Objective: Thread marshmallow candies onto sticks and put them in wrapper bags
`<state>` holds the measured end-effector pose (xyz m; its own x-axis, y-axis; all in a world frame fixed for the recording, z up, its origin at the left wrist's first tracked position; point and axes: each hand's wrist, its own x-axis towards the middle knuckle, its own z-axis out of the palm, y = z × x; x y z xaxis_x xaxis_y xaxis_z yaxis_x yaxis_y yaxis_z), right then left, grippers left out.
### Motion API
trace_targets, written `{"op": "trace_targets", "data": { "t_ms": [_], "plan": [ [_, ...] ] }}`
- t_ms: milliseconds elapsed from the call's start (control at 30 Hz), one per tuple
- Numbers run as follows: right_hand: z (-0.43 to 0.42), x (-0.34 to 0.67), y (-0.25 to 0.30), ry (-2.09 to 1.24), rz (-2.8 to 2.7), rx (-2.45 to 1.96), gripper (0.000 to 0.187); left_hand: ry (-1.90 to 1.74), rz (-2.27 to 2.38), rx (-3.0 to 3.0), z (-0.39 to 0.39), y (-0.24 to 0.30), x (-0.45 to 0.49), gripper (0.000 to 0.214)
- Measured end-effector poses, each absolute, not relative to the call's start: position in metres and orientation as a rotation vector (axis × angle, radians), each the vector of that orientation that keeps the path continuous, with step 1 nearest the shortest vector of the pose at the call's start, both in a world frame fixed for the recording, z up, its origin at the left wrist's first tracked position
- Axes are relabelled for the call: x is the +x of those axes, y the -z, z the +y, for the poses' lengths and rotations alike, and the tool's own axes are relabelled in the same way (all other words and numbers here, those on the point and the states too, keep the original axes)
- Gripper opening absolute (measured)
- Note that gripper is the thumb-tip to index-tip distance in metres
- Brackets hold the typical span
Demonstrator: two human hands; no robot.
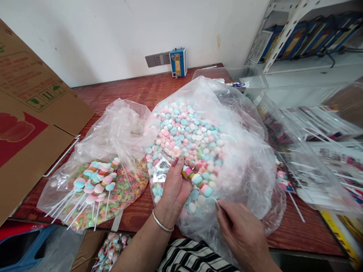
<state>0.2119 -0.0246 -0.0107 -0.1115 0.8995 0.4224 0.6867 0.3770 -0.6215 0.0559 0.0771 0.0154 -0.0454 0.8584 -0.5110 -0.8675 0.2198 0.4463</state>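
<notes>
My left hand [174, 185] is closed round a skewer of candy [195, 177], pastel pieces threaded in a row, held over a large clear bag of pastel marshmallow candies [187, 132]. A silver bangle sits on that wrist. My right hand [241, 230] is closed in a pinch at the thin white stick end of the same skewer, just below the bag. To the left lies a second clear bag with ring-shaped coloured candies [124, 189], and several finished candy skewers [96, 181] rest on it with their white sticks pointing toward me.
A cardboard box [31, 124] leans at the left. Clear plastic bins [317, 124] with packaging fill the right side. A blue device [178, 62] stands by the wall sockets. More candy skewers [109, 249] lie below the wooden table's [127, 90] front edge.
</notes>
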Motion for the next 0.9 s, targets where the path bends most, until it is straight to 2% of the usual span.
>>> {"op": "trace_targets", "data": {
  "t_ms": [67, 200, 267, 367, 433, 467, 600, 667, 733, 900],
  "plan": [
    [-0.025, 0.210, 0.010, -0.482, -1.836, -1.402, 0.012, -1.403, 0.807, 0.016, 0.077, -0.013, 0.056, 0.013],
    [-0.025, 0.200, 0.004, -1.355, -1.303, -1.431, 0.031, -1.390, 0.733, 0.089, 0.077, -0.008, 0.055, 0.016],
    [-0.023, 0.195, 0.001, -1.684, -0.944, -1.326, 0.036, -1.368, 0.689, 0.085, 0.076, -0.006, 0.055, 0.018],
    [-0.018, 0.191, -0.001, -1.866, -0.704, -1.221, 0.037, -1.342, 0.668, 0.062, 0.075, -0.007, 0.056, 0.020],
    [-0.016, 0.192, 0.001, -1.781, -0.847, -1.272, 0.036, -1.331, 0.689, 0.059, 0.074, -0.009, 0.057, 0.020],
    [-0.015, 0.193, 0.004, -1.636, -1.004, -1.328, 0.033, -1.327, 0.704, 0.057, 0.073, -0.010, 0.058, 0.020],
    [-0.014, 0.197, 0.015, -0.631, -1.700, -1.389, 0.018, -1.317, 0.748, 0.050, 0.072, -0.013, 0.061, 0.020],
    [-0.014, 0.195, 0.019, -0.335, -1.856, -1.320, 0.016, -1.309, 0.748, 0.056, 0.070, -0.013, 0.064, 0.022],
    [-0.014, 0.193, 0.020, -0.357, -1.870, -1.320, 0.015, -1.292, 0.736, 0.067, 0.066, -0.012, 0.066, 0.023],
    [-0.012, 0.188, 0.013, -0.677, -1.635, -1.425, 0.015, -1.167, 0.690, 0.088, 0.059, -0.006, 0.068, 0.019]
  ]
}}
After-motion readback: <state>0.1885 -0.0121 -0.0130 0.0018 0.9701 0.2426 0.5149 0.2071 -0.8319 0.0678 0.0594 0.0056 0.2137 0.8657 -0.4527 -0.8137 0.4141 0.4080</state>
